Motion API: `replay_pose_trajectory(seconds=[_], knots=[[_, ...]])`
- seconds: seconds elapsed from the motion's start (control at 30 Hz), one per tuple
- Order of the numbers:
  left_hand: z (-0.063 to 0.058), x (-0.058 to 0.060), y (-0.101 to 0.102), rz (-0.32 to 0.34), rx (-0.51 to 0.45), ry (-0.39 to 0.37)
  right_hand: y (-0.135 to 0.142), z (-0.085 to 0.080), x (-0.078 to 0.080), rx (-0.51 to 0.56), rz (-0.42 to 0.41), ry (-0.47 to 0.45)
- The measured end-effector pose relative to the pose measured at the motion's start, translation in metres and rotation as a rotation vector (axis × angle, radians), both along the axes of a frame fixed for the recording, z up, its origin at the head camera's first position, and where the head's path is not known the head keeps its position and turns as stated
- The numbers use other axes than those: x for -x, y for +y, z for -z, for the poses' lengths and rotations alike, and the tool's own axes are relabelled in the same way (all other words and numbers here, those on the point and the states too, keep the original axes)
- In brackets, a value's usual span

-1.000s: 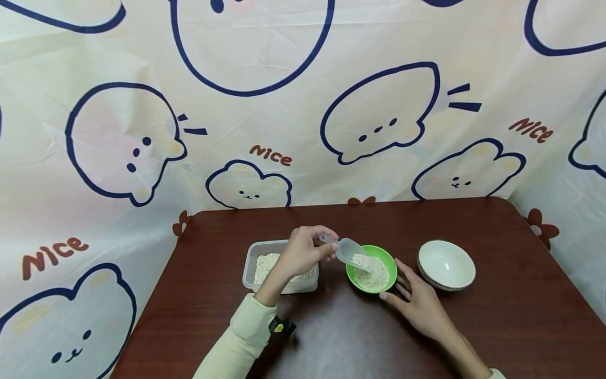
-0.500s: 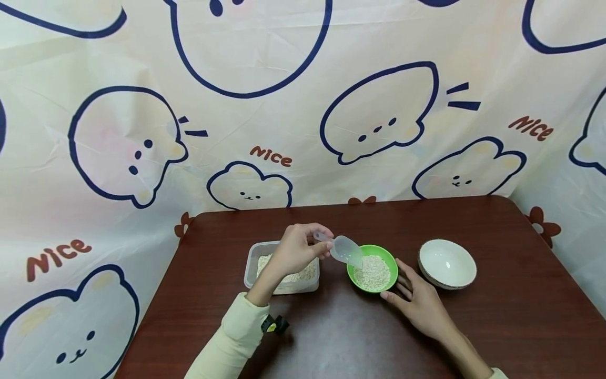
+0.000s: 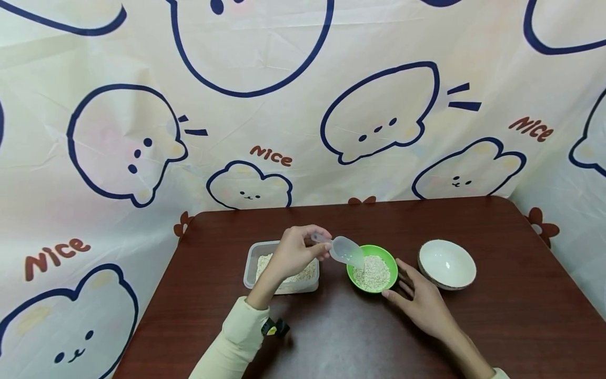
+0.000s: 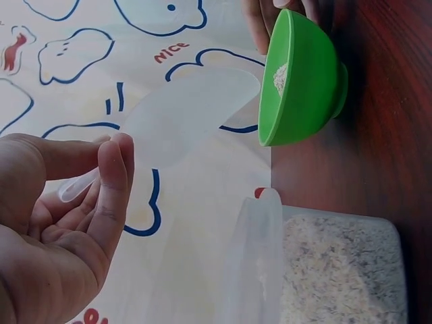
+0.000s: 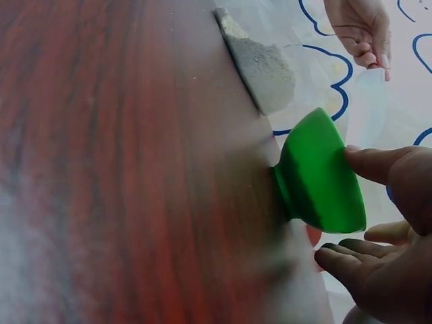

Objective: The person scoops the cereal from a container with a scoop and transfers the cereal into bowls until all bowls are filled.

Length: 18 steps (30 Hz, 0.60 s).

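Note:
My left hand (image 3: pixel 299 252) pinches the short handle of a translucent plastic scoop (image 3: pixel 345 250) between thumb and fingers. The scoop tilts down to the right, its lip over the left rim of a small green bowl (image 3: pixel 351 276). Only a few specks show in the scoop. Pale flaky grains, like oats (image 3: pixel 373 273), lie inside the bowl. Against the bowl's right side rests my right hand (image 3: pixel 426 305), fingers spread and fairly straight. In the right wrist view its thumb (image 5: pixel 371 162) touches the rim; the other fingers lie apart from the thumb, partly beside the bowl.
Under my left forearm stands a clear rectangular tub (image 3: pixel 249 266) of the same grains, partly hidden by the arm. A white bowl (image 3: pixel 447 263) stands right of the green bowl. Behind the dark wooden table (image 3: pixel 326 342) hangs a printed cloth (image 3: pixel 303 116).
The scoop has drawn back slightly left from over the green bowl, and grains that were at its mouth no longer show there. The right hand has stayed beside the bowl.

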<state>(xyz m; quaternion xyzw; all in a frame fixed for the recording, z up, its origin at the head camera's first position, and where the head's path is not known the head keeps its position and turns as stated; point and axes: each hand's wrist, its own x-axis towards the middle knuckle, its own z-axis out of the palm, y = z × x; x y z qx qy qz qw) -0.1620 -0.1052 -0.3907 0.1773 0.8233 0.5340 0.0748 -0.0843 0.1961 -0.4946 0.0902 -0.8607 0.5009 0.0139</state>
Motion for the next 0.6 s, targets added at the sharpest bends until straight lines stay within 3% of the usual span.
replay_pose_trajectory(seconds=[0.37, 0.6], knots=[[0.009, -0.004, -0.02, -0.062, -0.143, -0.029, -0.002, -0.017, 0.0, -0.075, 0.045, 0.108], [0.014, -0.007, -0.047, -0.146, -0.187, -0.018, -0.014, -0.035, 0.003, -0.034, 0.022, 0.108]])
